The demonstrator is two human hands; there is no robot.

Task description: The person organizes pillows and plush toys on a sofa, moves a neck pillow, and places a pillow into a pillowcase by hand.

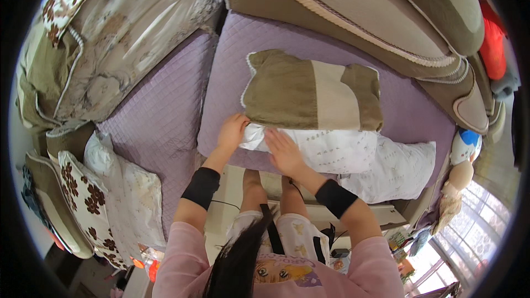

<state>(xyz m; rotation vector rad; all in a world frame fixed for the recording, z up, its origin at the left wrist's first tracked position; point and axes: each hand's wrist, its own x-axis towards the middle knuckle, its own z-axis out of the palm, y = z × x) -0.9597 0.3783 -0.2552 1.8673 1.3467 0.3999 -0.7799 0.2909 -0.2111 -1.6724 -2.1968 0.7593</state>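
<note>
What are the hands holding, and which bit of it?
The left hand seems to pinch the brown cover by its near left corner; the right hand lies on the white pillow, apparently gripping nothing.

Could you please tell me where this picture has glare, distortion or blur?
Head view: window glaring bright at lower right; head view: pale streaks on glossy sheeting, upper left; head view: backrest looks bent toward the round rim; head view: left hand and right hand fairly sharp.

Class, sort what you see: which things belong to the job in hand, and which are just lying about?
Job in hand:
- brown-and-beige cover
- white printed fabric along its near edge
- both hands

Lying about:
- flower-patterned cushion, left
- red item, upper right
</note>
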